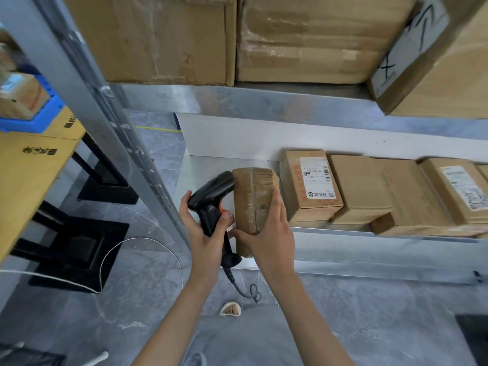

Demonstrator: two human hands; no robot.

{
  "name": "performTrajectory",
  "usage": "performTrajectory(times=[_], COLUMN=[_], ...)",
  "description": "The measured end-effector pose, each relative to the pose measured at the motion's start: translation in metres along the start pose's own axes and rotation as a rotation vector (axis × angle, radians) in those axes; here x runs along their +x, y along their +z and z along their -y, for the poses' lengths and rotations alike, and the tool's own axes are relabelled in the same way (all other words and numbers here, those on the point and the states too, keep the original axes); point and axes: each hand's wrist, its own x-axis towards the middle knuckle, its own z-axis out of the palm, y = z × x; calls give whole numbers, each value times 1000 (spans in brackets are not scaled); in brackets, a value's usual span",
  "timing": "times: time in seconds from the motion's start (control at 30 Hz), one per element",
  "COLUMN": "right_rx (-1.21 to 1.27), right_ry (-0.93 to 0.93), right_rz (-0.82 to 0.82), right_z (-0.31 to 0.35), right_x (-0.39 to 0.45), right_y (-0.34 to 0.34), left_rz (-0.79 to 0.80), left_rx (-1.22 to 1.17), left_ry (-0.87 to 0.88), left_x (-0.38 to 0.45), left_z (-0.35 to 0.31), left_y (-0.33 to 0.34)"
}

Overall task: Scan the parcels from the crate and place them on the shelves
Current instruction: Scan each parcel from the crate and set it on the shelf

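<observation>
Sitting at the far left, a blue crate (25, 122) is cut off by the frame edge and blurred; one cardboard parcel inside it (19, 97) shows, its label unreadable. It rests on a wooden bench (29, 175) whose printed marks are too smeared to make out. A grey shelf upright (87, 83) crosses in front.

Right of that post, the left hand (204, 231) grips the black barcode scanner (212, 199), fingers (184, 204) curled round the handle, thumb by the orange trigger. Its cable (243, 287) drops below the fingers and ends blurred.

Just right of those fingers, touching the scanner's head, is the taped brown parcel (254, 202), held upright by the right hand (266, 233), whose fingers (277, 204) are clamped along its right side with the thumb at its lower left. Its lower end is hidden behind that hand; no label shows on it.

Further right of the fingers, a row of shelved boxes (361, 188) sits on the lower shelf (369, 249); their labels are too small to read, and the last box runs out of frame. Large cartons (303, 40) above are cut off at the top.
</observation>
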Motion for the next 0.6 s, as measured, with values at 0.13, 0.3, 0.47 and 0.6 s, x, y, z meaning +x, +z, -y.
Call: performTrajectory(times=[0.13, 0.3, 0.47, 0.6], right_rx=[-76, -60, 13, 86], right_ry=[8, 28, 47, 33], right_rz=[0, -50, -89, -86], right_z=[-1, -6, -16, -21], right_x=[-3, -7, -17, -20], right_y=[4, 7, 4, 3], left_rz=[12, 50, 141, 47], left_rx=[32, -15, 2, 4], left_ry=[-4, -29, -102, -216], left_x=[-4, -4, 1, 2], left_z=[-1, 0, 4, 11], left_y=[0, -2, -6, -10])
